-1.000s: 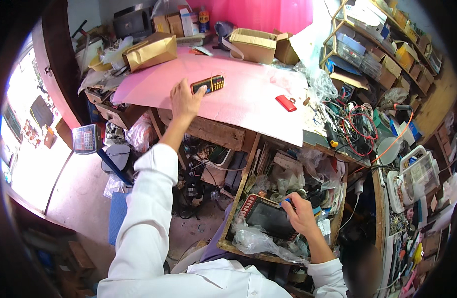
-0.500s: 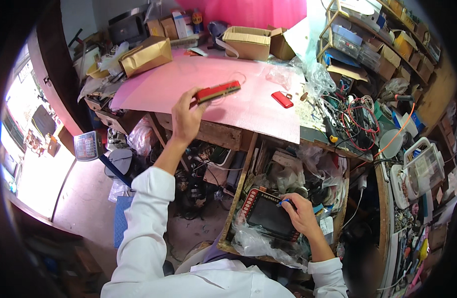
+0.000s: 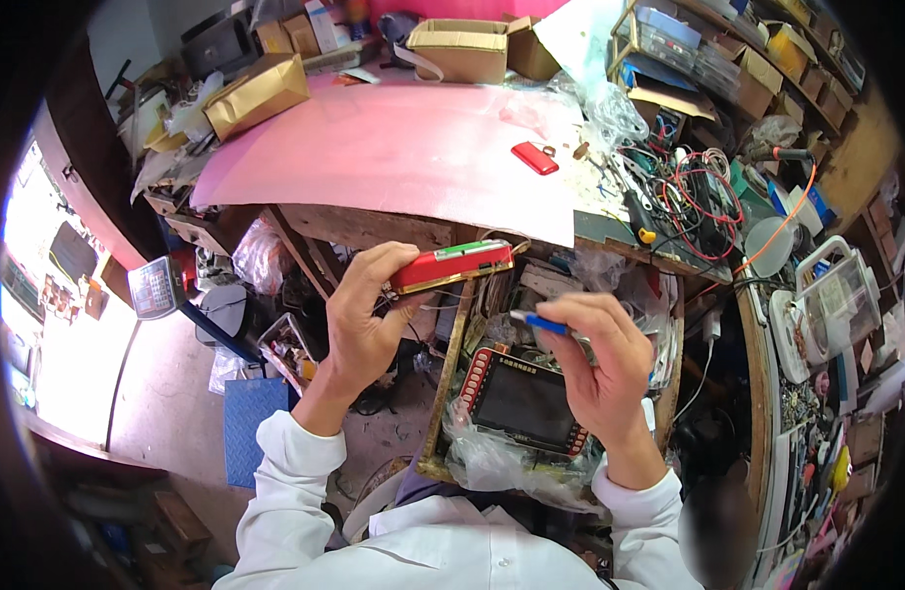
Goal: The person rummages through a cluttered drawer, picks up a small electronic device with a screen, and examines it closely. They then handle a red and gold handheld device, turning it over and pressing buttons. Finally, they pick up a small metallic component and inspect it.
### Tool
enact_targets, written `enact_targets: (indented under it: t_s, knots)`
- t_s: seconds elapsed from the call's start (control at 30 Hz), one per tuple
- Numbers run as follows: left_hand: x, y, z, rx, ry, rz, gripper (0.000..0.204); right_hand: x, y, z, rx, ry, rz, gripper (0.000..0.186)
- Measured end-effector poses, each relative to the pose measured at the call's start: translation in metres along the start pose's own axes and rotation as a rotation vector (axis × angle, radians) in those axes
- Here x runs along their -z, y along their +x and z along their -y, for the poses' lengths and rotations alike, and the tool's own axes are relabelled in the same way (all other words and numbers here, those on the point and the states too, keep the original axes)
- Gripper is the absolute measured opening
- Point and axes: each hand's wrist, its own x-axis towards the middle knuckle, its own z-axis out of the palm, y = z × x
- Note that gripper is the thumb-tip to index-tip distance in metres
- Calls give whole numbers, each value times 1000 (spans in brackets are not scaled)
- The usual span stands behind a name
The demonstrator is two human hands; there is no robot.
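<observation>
My left hand (image 3: 359, 320) is closed round one end of a slim red electronic device (image 3: 443, 269), held up in front of the bench. Its long side shows a green strip, and a thin wire hangs near it. A small blue tool (image 3: 544, 323) with a short pale tip is pinched in my right hand (image 3: 610, 369), apart from the device and pointing towards it; its exact kind is unclear. Below lies a red-framed player with a dark screen (image 3: 521, 398), on clear plastic in an open drawer (image 3: 441, 423). A red casing part (image 3: 535, 157) rests on the bench.
A pink mat (image 3: 364, 147) covers the bench top. To its right are tangled wires and probes (image 3: 689, 197), with a clear lidded box (image 3: 836, 305) beyond. Cardboard boxes (image 3: 457, 51) stand at the back. A digital scale (image 3: 157, 288) is on the left.
The red device has come down and nearer in my left hand, turning to show its green strip. My right hand has lifted off the player, bringing the blue tool up. The whole view has shifted slightly.
</observation>
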Motion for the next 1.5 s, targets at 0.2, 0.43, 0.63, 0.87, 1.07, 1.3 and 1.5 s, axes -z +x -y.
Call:
enact_targets:
  t_s: [0.2,0.43,0.63,0.87,1.07,1.3,1.5]
  knots:
    - [1,-6,-22,32,-63,62,47,-11,26,-14,195,-142,103,26]
    - [2,-11,-30,155,-285,45,49,-11,21,-18,181,-161,183,29]
    - [2,-15,-29,171,-471,89,50,-11,20,-20,145,-112,229,30]
    - [2,-18,-27,122,-530,88,50,-6,23,-15,127,-120,276,28]
    - [3,-23,-30,139,-564,48,51,-6,26,-5,52,-64,279,23]
    - [3,-28,-33,213,-621,39,50,-8,26,-8,74,-77,317,20]
    - [4,-35,-29,273,-633,55,47,-12,19,-14,47,-80,358,17]
